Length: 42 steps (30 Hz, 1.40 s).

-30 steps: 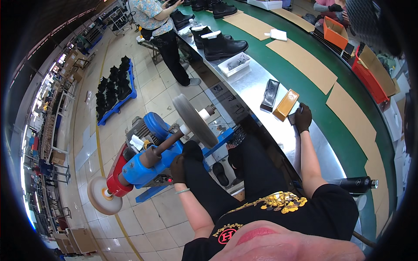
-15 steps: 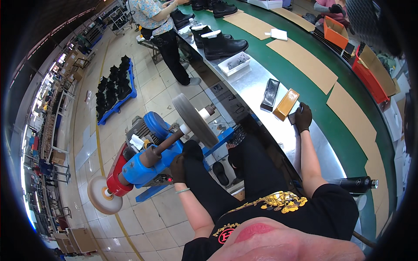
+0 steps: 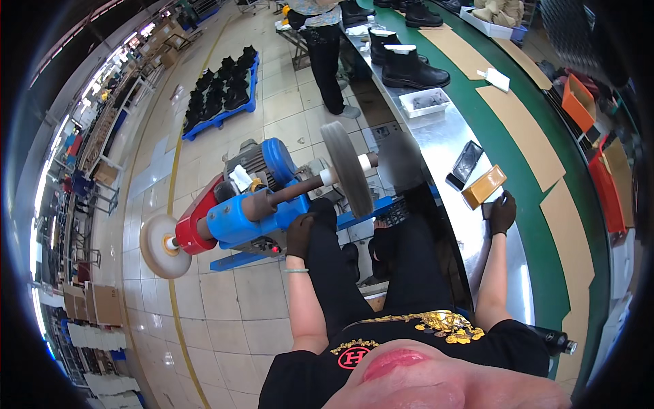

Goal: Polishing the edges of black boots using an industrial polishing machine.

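Note:
My left hand, in a dark brown glove, lies on my left thigh beside the blue and red polishing machine. It looks open, with nothing visible in it; its fingertips are hard to make out against the black trousers. On the metal tabletop my right hand, gloved alike, has its fingers bent around a small dark thing, mostly hidden. An amber wax-like block lies just beyond that hand. Against it leans a black glossy block. The machine's grey wheel stands upright in front of me.
A pale buffing wheel sticks out at the machine's left end. Black boots and a white tray stand farther along the metal table. Cardboard sheets cover parts of the green belt. A co-worker stands ahead.
My view has turned, so the table, machine and far boots sit differently in the picture. Both hands keep nearly the same places. A dark blur now shows at the end of the wheel's shaft.

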{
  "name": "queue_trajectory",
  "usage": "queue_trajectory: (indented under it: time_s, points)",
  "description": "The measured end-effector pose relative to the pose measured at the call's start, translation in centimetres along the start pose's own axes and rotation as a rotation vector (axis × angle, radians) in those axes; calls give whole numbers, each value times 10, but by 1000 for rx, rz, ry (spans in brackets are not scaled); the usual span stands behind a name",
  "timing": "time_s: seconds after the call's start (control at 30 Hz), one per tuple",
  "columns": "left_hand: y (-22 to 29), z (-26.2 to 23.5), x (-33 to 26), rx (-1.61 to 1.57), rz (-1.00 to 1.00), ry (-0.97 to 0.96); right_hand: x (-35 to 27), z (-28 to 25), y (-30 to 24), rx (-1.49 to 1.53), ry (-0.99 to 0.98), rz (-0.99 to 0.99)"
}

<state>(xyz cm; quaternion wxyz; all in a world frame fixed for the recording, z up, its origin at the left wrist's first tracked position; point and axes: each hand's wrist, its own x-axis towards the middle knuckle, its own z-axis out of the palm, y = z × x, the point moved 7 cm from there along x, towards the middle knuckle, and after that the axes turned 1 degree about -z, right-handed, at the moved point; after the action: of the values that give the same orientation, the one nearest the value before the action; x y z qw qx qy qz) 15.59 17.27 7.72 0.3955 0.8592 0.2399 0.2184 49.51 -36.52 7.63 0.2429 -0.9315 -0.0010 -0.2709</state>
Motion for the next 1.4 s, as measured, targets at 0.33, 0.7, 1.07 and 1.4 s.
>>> queue_trajectory:
  time_s: [0.33, 0.7, 1.07, 1.4]
  points:
    - [-9, 0, -1, -32, -42, -10, 2, -2, 1, -9, 0, -6]
    - [37, -19, -10, -149, -149, 159, 0, 2, 5, 60, 37, -30]
    - [227, -115, 18, -650, 385, 239, 0, 2, 2, -29, -30, -80]
    - [293, -149, -26, -901, 1074, 119, 7, 15, 21, -56, -79, -78]
